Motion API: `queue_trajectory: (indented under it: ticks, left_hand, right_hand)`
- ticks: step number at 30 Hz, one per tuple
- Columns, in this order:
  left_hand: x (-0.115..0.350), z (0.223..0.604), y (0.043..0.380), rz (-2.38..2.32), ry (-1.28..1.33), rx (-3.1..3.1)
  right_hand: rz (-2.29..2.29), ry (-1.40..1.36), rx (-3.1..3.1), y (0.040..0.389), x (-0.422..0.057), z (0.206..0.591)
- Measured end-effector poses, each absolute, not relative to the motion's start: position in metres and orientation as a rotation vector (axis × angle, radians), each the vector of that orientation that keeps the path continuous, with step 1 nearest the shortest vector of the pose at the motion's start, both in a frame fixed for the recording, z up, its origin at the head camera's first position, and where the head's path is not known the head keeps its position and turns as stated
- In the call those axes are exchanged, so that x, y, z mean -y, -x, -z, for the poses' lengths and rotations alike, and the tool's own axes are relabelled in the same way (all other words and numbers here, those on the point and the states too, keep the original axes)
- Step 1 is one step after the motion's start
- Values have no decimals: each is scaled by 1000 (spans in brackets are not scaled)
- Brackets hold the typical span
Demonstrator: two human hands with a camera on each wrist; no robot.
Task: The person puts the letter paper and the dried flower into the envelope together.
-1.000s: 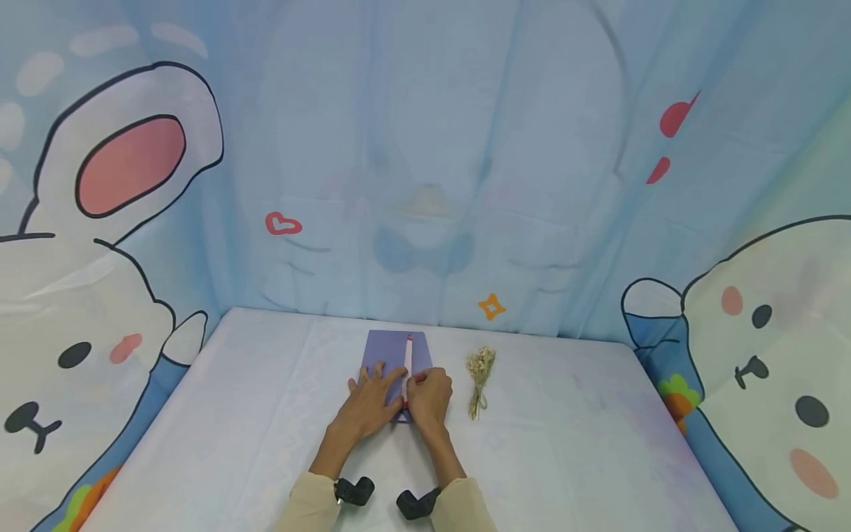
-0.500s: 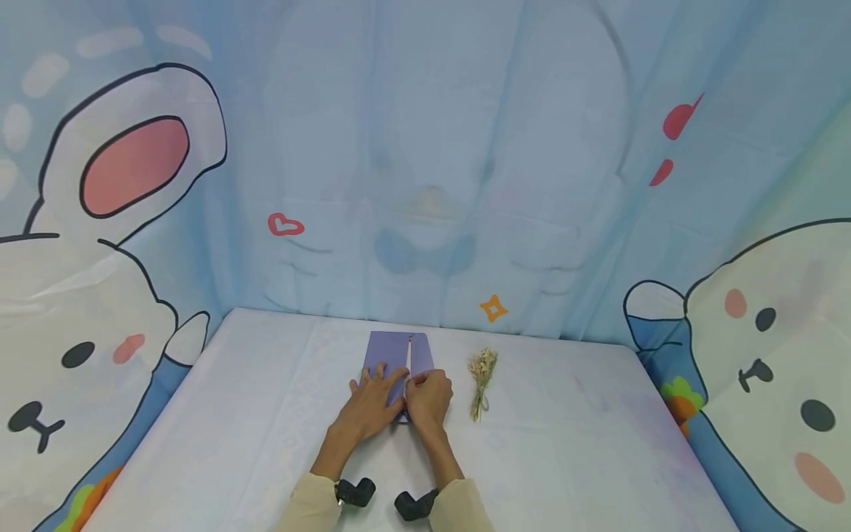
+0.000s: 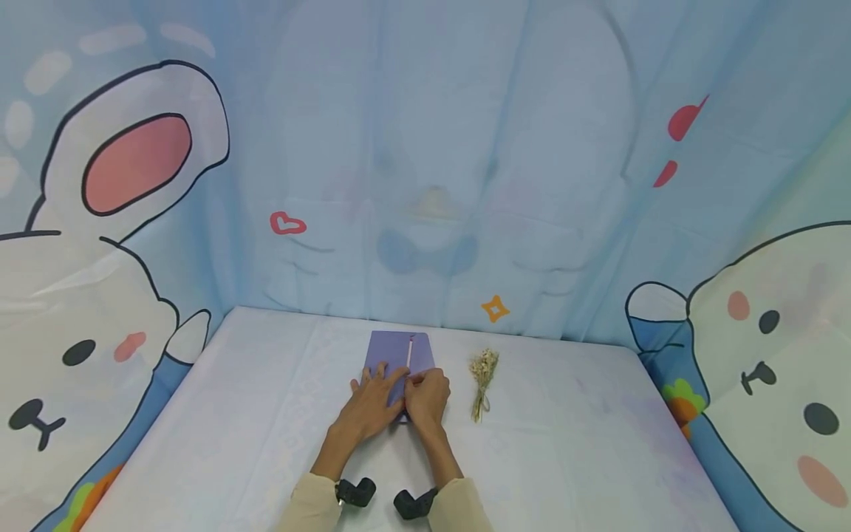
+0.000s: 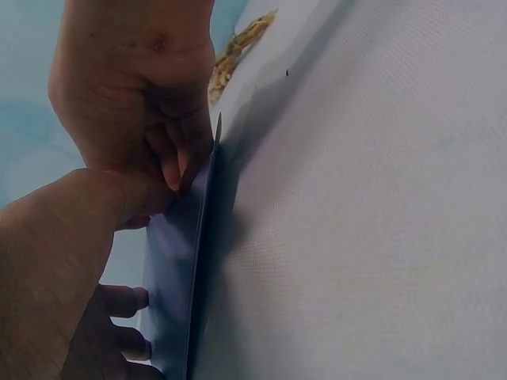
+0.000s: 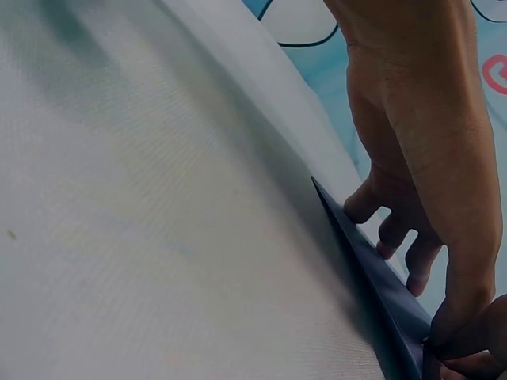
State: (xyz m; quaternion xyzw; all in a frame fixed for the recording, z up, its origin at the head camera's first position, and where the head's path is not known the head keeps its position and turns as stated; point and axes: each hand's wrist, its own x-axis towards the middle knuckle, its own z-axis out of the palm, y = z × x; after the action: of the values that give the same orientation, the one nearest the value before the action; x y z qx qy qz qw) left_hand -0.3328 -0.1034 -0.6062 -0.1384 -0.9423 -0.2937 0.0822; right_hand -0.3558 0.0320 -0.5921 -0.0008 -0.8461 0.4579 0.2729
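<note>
A purple card (image 3: 385, 346) lies at the back middle of the table, with a narrow white strip (image 3: 409, 355) down its length, reddish at the far end. My left hand (image 3: 368, 403) rests on the card's left part, fingers spread and straight. Beside it, my right hand (image 3: 428, 397) has curled fingers, thumb and fingertips pinching at the card near the strip. In the left wrist view, the right hand (image 4: 135, 95) bends over the thin card (image 4: 176, 261). From the right wrist, the left fingers (image 5: 388, 229) press along the card (image 5: 380, 277); the pinched part is mostly hidden.
A small bunch of dried flowers (image 3: 483, 377), tied at the stems, lies right of the card. White cloth covers the table (image 3: 565, 443). A blue printed curtain (image 3: 425, 148) stands along its back edge.
The white strip on the card has become narrower. My right hand has edged slightly left, while my left hand stays in place on the card.
</note>
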Motion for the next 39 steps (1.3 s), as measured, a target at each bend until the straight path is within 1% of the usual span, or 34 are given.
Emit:
queue_trajectory:
  ticks: [4,11,17,19,20,21,24,26,27,30,37,39]
  left_hand:
    - [103,605,334,881,413,2811]
    - [103,596,327,982,441,2766]
    - [99,589,324,962,437,2780]
    - [99,585,323,948,432,2803]
    - [99,585,323,939,427,2811]
    - [100,586,324,942,421,2820]
    - [102,597,328,915,408,2821]
    - [102,607,331,890,406,2806]
    - [101,609,332,877,403,2806]
    - [100,610,330,858,401,2803]
    - [98,588,318,946,438,2789]
    - [97,588,317,961,425,2783]
  right_hand:
    - [-1236,-3,2321,356,-32,589]
    - [-1291,121,2447,348,-29,570]
    - [-1270,177,2471,353,-31,573]
    - [-1285,155,2458,353,-32,574]
    - [-1291,93,2414,358,-35,583]
    - [-1283,67,2399,357,-36,583]
    - [-1271,-8,2351,352,-40,579]
    - [-1255,-17,2331,350,-46,577]
    - [-1250,26,2352,344,-47,567]
    - [-1252,65,2337,343,-58,562]
    - [-1212,227,2248,346,-88,553]
    - [-1216,254,2220,347,-99,551]
